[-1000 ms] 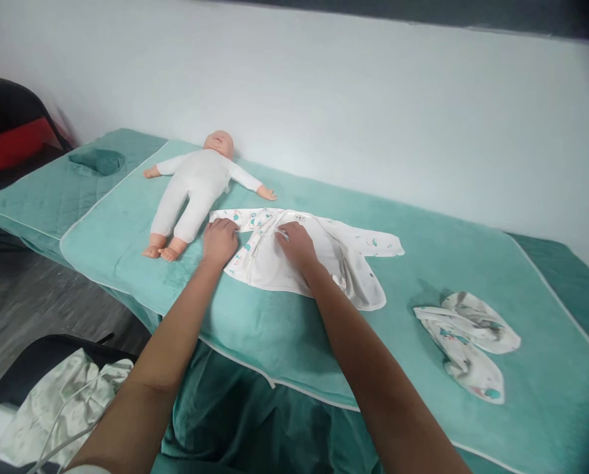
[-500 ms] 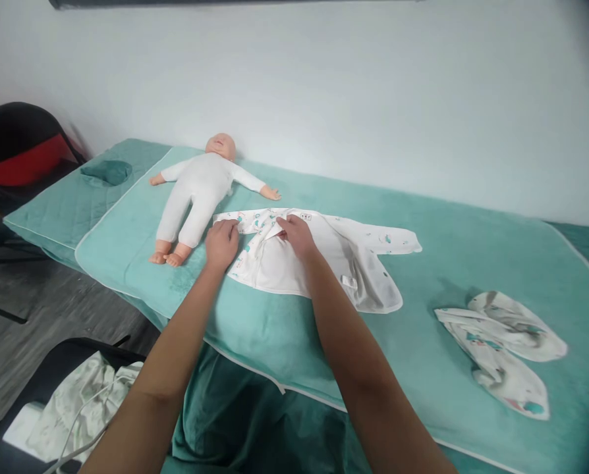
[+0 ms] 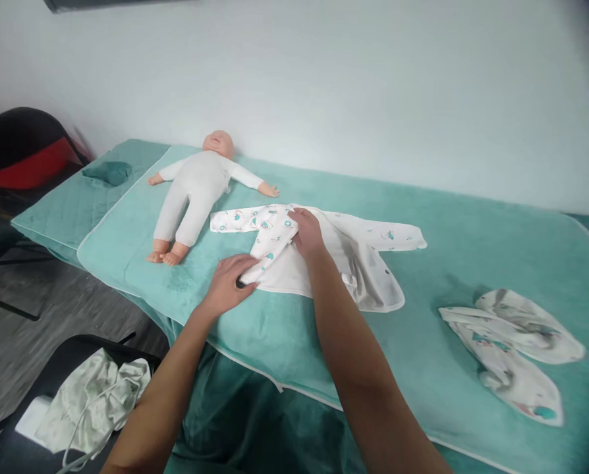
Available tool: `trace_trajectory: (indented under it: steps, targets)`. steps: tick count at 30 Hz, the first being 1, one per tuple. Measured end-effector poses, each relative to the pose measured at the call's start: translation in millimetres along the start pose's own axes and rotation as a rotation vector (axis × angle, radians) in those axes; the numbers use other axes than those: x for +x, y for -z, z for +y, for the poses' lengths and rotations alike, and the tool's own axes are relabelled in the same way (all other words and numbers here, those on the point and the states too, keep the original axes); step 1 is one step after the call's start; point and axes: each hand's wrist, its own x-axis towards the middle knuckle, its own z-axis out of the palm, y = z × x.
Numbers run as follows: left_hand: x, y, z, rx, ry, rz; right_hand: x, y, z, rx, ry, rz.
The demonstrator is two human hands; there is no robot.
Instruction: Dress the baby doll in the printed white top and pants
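Head view: shirt (image 3: 342, 245) lies against left fingers (image 3: 245, 261) and right fingers (image 3: 298, 214).

Looks like a care-training room; padded bed (image 3: 413, 283); baby doll (image 3: 203, 174).

The jacket (image 3: 346, 247) in my grip looks like smooth, matt cloth. I see a plastic-looking head (image 3: 219, 143) and matt cloth body (image 3: 203, 179) on the doll (image 3: 188, 210); the bed cover (image 3: 423, 296) looks velvety.

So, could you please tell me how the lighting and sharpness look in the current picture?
Head view: soft light, no harsh glare on the wall; head view: faint shadow beside the crumpled garment; head view: dark upper right corner, small prints on the spread shirt slightly soft.
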Motion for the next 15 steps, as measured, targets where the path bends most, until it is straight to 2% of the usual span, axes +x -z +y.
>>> trace_trajectory:
  steps: [4,10,15]
  targets:
    - [-2,-1.8,0,0.032,-0.057,0.018,3,1,2,-0.07,0.019,0.018]
    - [-17,-14.7,2,0.099,-0.073,0.194,10,1,13,-0.335,0.059,0.029]
    - [-28,-21.1,4,0.11,-0.002,0.358,15,3,22,-0.481,0.103,0.005]
